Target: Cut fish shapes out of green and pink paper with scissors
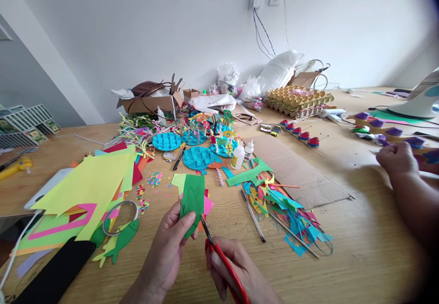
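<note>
Counter: wooden, carrying all loose materials noted below. Cardboard sheet: flat on the counter, ahead and to the right. Yellow paper: lying on top of other coloured sheets, left side.

Left grip: grasping the green paper, thumb on its face near the lower end. Right grip: closed around the red handles of the scissors. The scissors' long axis slants, handles toward the person, blades pointing forward and left to the paper's lower right edge; blade opening cannot be determined.

Green paper: held above the counter, in front of the person. Long axis nearly upright in view, top leaning slightly right; lower end rounded. A fish outline drawn on it follows that axis, forked tail toward the far end.

Green fish cutout: on the counter, left, tail pointing toward the person. Clear pen: on the counter, slanting, right of the paper.
</note>
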Motion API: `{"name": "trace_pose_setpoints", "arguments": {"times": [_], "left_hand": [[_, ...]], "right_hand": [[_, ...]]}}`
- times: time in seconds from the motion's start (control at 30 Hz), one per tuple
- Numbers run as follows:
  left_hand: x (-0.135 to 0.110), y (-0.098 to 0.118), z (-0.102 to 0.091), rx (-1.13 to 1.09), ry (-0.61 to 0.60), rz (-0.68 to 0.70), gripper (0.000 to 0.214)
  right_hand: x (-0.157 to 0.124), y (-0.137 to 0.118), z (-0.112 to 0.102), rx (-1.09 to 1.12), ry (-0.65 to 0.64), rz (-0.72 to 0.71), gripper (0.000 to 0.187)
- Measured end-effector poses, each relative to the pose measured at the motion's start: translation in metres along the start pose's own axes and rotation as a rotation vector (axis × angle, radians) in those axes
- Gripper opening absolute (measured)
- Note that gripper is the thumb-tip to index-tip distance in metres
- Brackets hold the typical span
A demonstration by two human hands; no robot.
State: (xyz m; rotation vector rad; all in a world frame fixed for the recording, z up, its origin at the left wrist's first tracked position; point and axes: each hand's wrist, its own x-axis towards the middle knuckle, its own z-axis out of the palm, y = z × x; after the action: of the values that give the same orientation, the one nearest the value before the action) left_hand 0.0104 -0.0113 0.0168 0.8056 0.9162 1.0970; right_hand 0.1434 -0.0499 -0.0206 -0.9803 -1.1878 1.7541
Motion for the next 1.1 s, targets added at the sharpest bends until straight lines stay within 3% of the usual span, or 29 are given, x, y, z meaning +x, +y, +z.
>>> {"name": "trace_pose_setpoints", "arguments": {"times": [0.8,1.1], "left_hand": [[0.002,-0.009,0.005,0.110,-0.008,-0.032,0.012],[0.003,-0.015,0.002,0.252,0.043,0.051,0.023]], "right_hand": [[0.004,0.011,-0.001,0.079,0.058,-0.041,0.056],[0.003,0.018,-0.005,0.074,0.025,-0.081,0.051]]}}
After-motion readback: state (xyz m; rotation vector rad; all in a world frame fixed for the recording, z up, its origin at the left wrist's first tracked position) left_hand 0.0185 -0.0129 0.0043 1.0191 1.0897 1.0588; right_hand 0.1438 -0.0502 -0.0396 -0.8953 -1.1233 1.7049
